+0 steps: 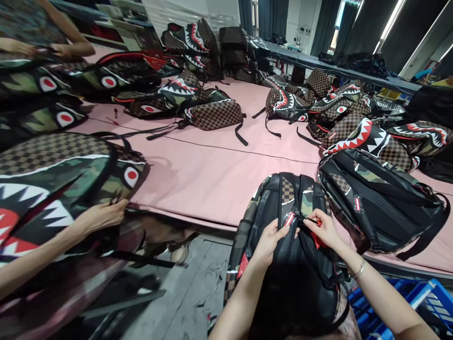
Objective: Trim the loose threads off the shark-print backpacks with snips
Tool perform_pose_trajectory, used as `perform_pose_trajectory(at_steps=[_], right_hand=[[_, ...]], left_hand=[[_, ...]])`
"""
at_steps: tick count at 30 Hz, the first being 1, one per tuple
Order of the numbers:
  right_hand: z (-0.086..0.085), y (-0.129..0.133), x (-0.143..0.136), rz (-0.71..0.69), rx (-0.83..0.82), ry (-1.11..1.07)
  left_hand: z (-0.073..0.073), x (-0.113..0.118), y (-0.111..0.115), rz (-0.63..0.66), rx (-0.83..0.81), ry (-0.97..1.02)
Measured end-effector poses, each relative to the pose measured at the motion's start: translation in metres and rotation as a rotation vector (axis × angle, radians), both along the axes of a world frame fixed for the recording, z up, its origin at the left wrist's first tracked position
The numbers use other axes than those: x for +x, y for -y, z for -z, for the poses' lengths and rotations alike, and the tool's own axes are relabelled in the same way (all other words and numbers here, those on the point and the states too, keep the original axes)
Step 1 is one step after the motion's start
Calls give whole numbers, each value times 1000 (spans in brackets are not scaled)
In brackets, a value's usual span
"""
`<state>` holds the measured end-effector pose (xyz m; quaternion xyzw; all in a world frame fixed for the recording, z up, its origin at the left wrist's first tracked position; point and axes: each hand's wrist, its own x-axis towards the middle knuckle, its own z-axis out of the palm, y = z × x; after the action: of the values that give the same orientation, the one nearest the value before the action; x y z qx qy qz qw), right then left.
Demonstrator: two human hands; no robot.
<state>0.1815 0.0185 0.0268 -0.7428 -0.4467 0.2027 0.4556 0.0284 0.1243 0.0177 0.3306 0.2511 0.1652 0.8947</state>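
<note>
Backpack [290, 283] leans at pink table [212, 174] edge, straps facing up. Left hand [267, 243] closed on red tag [289, 219], right hand [325, 230] pinching thin black piece [308, 220] beside it. Bag shifting could break either pinch; hard tug could tear tag.

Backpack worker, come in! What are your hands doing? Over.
Left hand: on the red-and-white tag. Right hand: pinching something small and dark. Black backpack: straps up, at table's edge. Over.
</note>
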Motion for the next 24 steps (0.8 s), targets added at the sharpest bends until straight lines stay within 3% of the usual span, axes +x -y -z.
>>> perform_pose_trajectory(at_steps=[4, 9, 15, 24], right_hand=[[-6, -13, 2, -63, 22, 12], [-3, -34, 17, -41, 71, -273], [-6, -54, 47, -343, -86, -309], [-15, -90, 50, -584, -170, -236]], left_hand=[[2, -3, -3, 21, 71, -1], [-2, -15, -15, 86, 163, -34], [-10, -35, -41, 157, 259, -53], [-1, -43, -63, 242, 297, -1]])
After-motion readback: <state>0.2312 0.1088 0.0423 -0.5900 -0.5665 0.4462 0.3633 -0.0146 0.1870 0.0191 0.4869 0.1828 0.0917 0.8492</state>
